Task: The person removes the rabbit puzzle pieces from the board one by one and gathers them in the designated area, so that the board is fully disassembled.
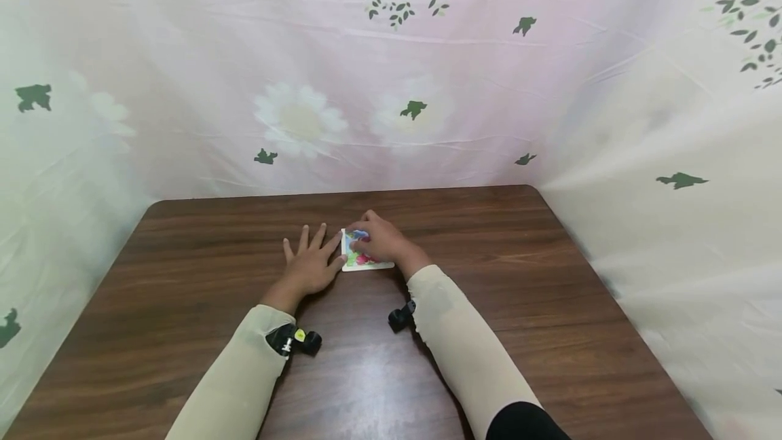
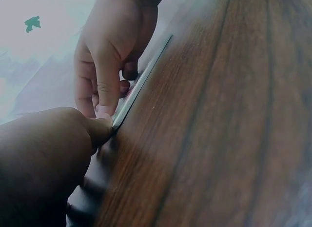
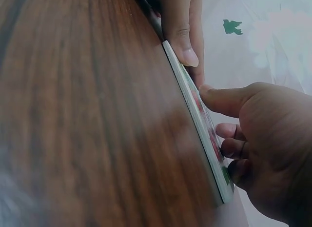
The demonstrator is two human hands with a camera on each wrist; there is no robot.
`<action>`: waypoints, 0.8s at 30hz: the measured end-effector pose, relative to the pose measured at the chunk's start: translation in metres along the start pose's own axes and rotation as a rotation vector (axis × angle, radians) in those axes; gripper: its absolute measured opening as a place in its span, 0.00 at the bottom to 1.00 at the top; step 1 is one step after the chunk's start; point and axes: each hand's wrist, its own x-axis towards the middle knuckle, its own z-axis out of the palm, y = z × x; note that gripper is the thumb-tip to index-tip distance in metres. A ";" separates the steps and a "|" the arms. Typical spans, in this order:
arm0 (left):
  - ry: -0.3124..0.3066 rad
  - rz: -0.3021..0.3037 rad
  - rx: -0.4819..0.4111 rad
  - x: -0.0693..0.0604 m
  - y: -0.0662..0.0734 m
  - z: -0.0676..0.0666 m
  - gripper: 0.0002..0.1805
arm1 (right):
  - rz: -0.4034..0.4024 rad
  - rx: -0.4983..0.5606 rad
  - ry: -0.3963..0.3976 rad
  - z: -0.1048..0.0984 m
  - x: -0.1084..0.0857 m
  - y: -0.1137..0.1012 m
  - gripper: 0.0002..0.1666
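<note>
A small flat picture board (image 1: 362, 260) with a white border and bright colours lies on the table, partly covered by my right hand (image 1: 386, 240). My left hand (image 1: 310, 270) lies palm down with spread fingers, its thumb and index finger at the board's left edge. In the right wrist view the board (image 3: 199, 122) shows a thick, pale side edge. There the right thumb reaches toward the left thumb, and the other right fingers bend against the picture face. Whether the right fingertips pinch anything is hidden.
The brown wood-grain table (image 1: 525, 331) has rounded far corners. Behind it and at both sides hangs a pale curtain (image 1: 201, 100) printed with birds, flowers and leaves. Small black cameras (image 1: 400, 318) are strapped to both sleeved wrists.
</note>
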 end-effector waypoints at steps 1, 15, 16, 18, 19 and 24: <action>-0.004 -0.001 -0.003 0.000 0.000 0.000 0.38 | 0.001 -0.005 -0.004 0.000 -0.001 -0.001 0.26; -0.025 -0.017 -0.005 -0.003 0.003 -0.002 0.38 | -0.007 -0.025 -0.010 0.003 0.002 -0.001 0.22; -0.026 -0.018 -0.005 -0.003 0.003 -0.002 0.38 | -0.004 -0.024 -0.010 0.003 0.002 -0.001 0.22; -0.027 -0.019 -0.005 -0.002 0.003 -0.002 0.38 | 0.003 -0.022 -0.010 0.002 0.002 -0.002 0.22; -0.027 -0.019 -0.003 -0.002 0.003 -0.002 0.38 | 0.008 -0.020 -0.011 0.002 0.002 -0.002 0.22; -0.035 -0.021 0.001 -0.001 0.003 -0.001 0.38 | 0.040 0.006 -0.030 0.000 0.002 -0.005 0.22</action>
